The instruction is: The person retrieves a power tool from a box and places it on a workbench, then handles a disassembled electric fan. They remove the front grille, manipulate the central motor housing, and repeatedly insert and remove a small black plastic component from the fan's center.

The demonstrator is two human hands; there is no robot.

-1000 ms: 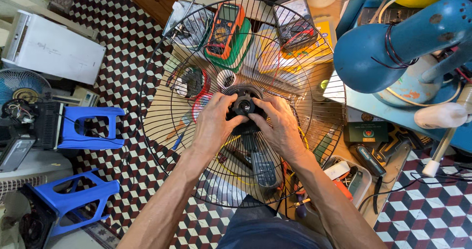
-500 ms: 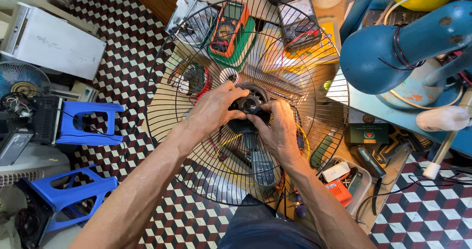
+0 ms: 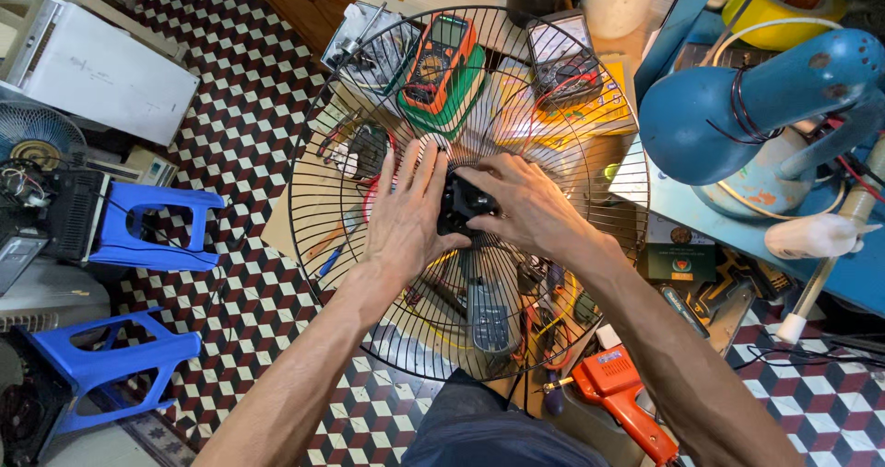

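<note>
The round fan guard of thin black wire at the centre of the frame looks like painted metal with a slight sheen, and the small black hub at its middle reads as glossy hard plastic. At the upper right, the big blue lamp-like housing has a smooth painted finish, chipped to rust in spots. The two blue stools at the left are matt moulded plastic. The orange tool at the bottom is smooth plastic. The chequered floor looks like hard, faintly glossy tile.
</note>
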